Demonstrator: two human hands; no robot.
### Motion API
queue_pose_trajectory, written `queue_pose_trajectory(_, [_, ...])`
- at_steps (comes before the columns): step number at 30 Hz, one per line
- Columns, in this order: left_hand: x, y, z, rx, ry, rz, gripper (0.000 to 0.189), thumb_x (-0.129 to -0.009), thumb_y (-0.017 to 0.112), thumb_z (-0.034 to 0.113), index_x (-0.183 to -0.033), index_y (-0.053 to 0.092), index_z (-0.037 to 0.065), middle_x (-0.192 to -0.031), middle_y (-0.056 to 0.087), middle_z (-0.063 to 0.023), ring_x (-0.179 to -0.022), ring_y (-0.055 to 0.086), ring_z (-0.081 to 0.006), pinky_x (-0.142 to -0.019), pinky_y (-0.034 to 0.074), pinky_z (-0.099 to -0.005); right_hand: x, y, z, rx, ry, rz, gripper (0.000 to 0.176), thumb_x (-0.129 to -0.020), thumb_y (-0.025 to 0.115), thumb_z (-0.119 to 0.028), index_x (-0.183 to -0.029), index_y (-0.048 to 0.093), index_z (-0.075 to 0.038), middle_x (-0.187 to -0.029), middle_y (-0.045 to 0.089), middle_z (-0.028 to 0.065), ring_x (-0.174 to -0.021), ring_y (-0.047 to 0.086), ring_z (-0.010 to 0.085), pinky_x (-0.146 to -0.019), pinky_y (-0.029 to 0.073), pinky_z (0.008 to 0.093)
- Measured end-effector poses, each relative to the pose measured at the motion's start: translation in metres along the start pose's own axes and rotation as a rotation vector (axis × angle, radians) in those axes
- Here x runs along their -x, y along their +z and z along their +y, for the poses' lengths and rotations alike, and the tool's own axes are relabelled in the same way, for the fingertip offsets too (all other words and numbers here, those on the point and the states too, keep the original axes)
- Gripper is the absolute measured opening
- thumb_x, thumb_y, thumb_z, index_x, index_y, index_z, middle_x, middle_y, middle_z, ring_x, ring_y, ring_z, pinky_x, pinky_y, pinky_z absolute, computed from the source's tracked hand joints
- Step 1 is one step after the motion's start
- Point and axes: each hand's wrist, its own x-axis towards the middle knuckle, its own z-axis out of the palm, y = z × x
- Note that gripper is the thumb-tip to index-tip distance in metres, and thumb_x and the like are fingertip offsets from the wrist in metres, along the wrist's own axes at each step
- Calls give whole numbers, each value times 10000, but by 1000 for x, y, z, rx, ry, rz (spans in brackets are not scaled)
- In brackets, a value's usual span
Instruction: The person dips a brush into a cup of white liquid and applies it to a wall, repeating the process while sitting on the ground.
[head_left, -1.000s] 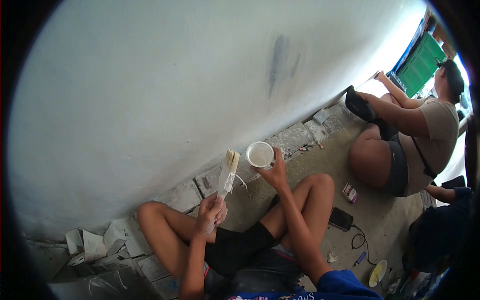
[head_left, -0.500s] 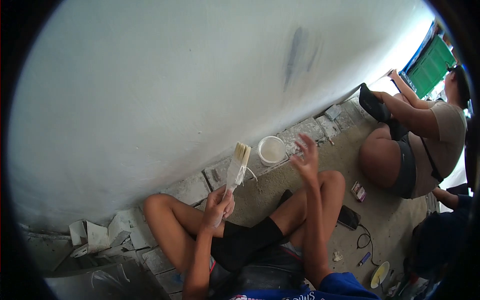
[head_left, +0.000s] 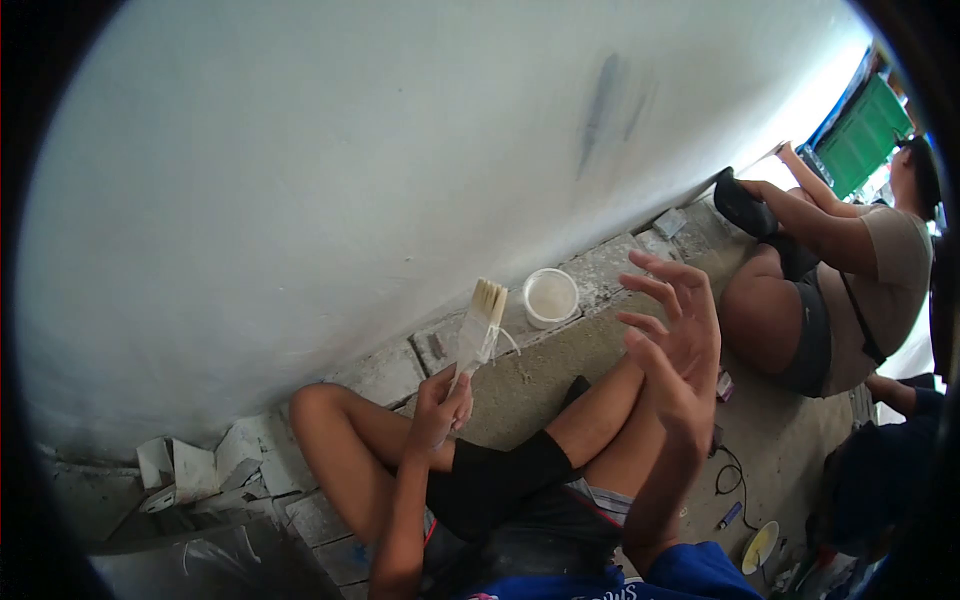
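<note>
My left hand (head_left: 440, 413) is wrapped round the handle of a paintbrush (head_left: 477, 332), its pale bristles pointing up. A white string or strip dangles from the brush's side. Raised over my knee, my right hand (head_left: 680, 345) has its fingers spread and curved, with nothing in them. Between the two hands, a white plastic tub (head_left: 550, 298) stands on the blocks near the wall; what looks like pale liquid is inside. The whitish wall (head_left: 300, 200) rises in front of me, with a grey smear on it.
A person (head_left: 860, 260) squats at the right, one arm toward the wall. Broken tiles (head_left: 195, 470) lie at the left. A cable (head_left: 735, 470), a blue lighter-like object (head_left: 730, 515) and a yellowish dish (head_left: 760, 547) are on the floor. Concrete blocks (head_left: 375, 375) line the wall's foot.
My right hand has come up closer to the camera and slightly right, fingers spread. My left hand still holds the paintbrush, nearly in place. The view has shifted slightly.
</note>
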Motion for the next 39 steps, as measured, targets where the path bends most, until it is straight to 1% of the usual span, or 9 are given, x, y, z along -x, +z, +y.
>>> queue_pose_trajectory(2, [1, 2, -1, 9, -3, 45, 238, -1002, 479, 245, -1011, 547, 17, -534, 359, 45, -410, 324, -42, -380, 262, -201, 0, 2, -18, 817, 102, -227, 506, -752, 641, -137, -1209, 493, 21, -1214, 555, 222, -1141, 554, 334, -871, 484, 402])
queue_pose_trajectory(3, [3, -1, -2, -6, -14, 69, 238, -1002, 479, 245, -1011, 547, 17, -534, 359, 45, -410, 324, -42, -380, 262, -201, -1, 9, -24, 789, 114, -236, 506, -752, 641, -137, -1209, 493, 21, -1214, 555, 222, -1141, 554, 334, -871, 484, 402])
queue_pose_trajectory(5, [0, -3, -5, -7, 6, 27, 262, -1002, 479, 256, -1059, 551, 11, -538, 359, 48, -412, 321, -38, -381, 260, -196, -6, 22, -32, 1329, 85, -807, 427, -723, 668, -127, -1092, 520, 29, -1115, 596, 187, -1095, 582, 236, -799, 503, 353])
queue_pose_trajectory(11, [-3, 4, 0, -37, 9, 9, 223, -1000, 487, 233, -1018, 565, 24, -543, 374, 52, -425, 324, -33, -400, 279, -199, -15, 78, -30, 1575, 130, -1312, 209, -691, 661, -134, -866, 646, -21, -853, 662, 81, -826, 650, 198, -670, 495, 281])
queue_pose_trajectory(15, [-21, -23, -49, -26, 16, 62, 216, -997, 495, 235, -1027, 571, 36, -551, 386, 57, -433, 323, -29, -403, 275, -198, -9, 101, -52, 1668, -139, -1311, 128, -720, 636, -144, -793, 675, -46, -786, 660, 55, -795, 649, 174, -621, 476, 249])
queue_pose_trajectory(17, [-19, -16, -34, -214, -174, 84, 245, -995, 502, 253, -1078, 574, 34, -545, 392, 60, -434, 331, -25, -404, 272, -199, -7, 108, -63, 1559, -231, -1403, 141, -729, 630, -150, -810, 677, -44, -789, 657, 51, -798, 646, 168, -608, 473, 247])
queue_pose_trajectory(19, [-16, -12, -22, -319, -281, 117, 263, -993, 506, 261, -1104, 575, 33, -542, 395, 61, -435, 334, -23, -405, 271, -199, 1, 118, -72, 1682, -178, -1365, 131, -742, 617, -150, -812, 678, -58, -763, 645, 32, -776, 639, 152, -592, 469, 251])
queue_pose_trajectory(21, [-7, -5, -18, -95, 29, 91, 298, -992, 510, 277, -1148, 568, 30, -533, 395, 61, -428, 338, -21, -401, 273, -199, 17, 150, -85, 2151, 58, -1418, 147, -762, 608, -163, -835, 676, -55, -774, 638, 31, -784, 630, 145, -589, 473, 259])
queue_pose_trajectory(39, [-12, -9, -15, -46, -4, 30, 235, -998, 494, 251, -1042, 571, 34, -527, 388, 56, -401, 330, -27, -384, 269, -201, 18, 132, -71, 1831, -44, -1257, 170, -740, 669, -225, -805, 669, -68, -731, 636, 61, -718, 634, 205, -612, 491, 327])
